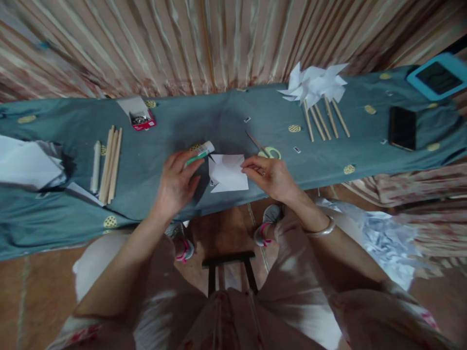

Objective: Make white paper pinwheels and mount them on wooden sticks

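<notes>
A white square of paper [229, 174], with slits cut at its left side, lies on the table before me. My left hand [179, 177] is closed around a green and white glue stick [200, 152], whose white end points up and right over the paper's upper left corner. At the paper's right edge, my right hand [268, 176] has thumb and forefinger pinched together; the paper's edge is at the fingertips. Scissors with pale green handles [269, 153] lie just behind my right hand, blades pointing up and left.
White pinwheels [316, 85] on sticks lie back right, near a black phone [402, 128] and a blue-framed device [438, 77]. To the left are wooden sticks [110, 165], a white tube [96, 166], an open red box [140, 116] and stacked paper [27, 163].
</notes>
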Motion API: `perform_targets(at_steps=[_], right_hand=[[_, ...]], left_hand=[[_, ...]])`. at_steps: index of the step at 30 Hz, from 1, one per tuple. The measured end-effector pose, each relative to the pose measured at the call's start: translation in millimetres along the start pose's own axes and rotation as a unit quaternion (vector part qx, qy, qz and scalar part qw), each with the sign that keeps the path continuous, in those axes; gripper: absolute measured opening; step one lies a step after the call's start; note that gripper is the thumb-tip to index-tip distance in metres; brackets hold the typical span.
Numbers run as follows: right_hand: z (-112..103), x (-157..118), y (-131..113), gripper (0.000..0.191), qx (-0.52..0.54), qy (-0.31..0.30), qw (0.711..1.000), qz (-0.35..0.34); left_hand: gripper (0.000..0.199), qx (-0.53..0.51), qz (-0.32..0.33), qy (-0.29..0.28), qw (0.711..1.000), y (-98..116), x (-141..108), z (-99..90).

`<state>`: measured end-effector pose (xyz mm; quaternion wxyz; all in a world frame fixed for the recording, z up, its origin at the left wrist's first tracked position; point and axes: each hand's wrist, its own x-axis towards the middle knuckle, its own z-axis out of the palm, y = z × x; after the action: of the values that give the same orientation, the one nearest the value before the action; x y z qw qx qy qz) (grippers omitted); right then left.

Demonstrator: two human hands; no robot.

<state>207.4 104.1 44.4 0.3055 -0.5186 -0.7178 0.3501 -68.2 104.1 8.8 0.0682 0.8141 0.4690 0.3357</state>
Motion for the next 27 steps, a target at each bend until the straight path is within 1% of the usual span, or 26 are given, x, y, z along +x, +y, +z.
perform_targets(at_steps=[1,3,7,10,14,16,18,20,23,27], right_hand=[[0,-1,1,0.015,0.001,0.001,1.0,0.002],[0,-3,3,0.015,0.002,0.002,1.0,0.004],[3,-7,4,0.018,-0.007,-0.013,1.0,0.004],[5,-13,4,0.018,-0.029,-0.026,0.999,-0.001],[8,-20,7,0.019,-0.051,-0.04,0.997,-0.041],[11,-23,9,0.018,-0.047,-0.041,0.996,-0.064],[13,-25,12,0.012,-0.03,-0.04,0.996,-0.076],[15,-26,14,0.004,-0.009,-0.039,0.996,-0.075],[18,-25,15,0.007,0.01,-0.031,0.997,-0.064],[21,-23,14,0.007,0.003,-0.017,0.999,-0.038]], left_hand=[[0.023,-0.007,0.021,-0.02,1.0,3,0,3.1],[0.017,-0.013,0.043,-0.051,0.998,7,1,9.8],[0.019,-0.024,0.057,-0.089,0.994,16,4,20.8],[0.02,-0.05,0.073,-0.111,0.99,30,4,27.4],[0.022,-0.052,0.097,-0.088,0.99,49,-2,34.6],[0.023,-0.056,0.094,-0.085,0.99,54,-4,36.5],[0.023,-0.065,0.078,-0.091,0.991,56,-4,37.5],[0.021,-0.072,0.065,-0.095,0.991,56,-4,37.7],[0.02,-0.076,0.053,-0.086,0.992,56,-4,36.4],[0.023,-0.075,0.022,-0.088,0.993,60,-5,32.2]])
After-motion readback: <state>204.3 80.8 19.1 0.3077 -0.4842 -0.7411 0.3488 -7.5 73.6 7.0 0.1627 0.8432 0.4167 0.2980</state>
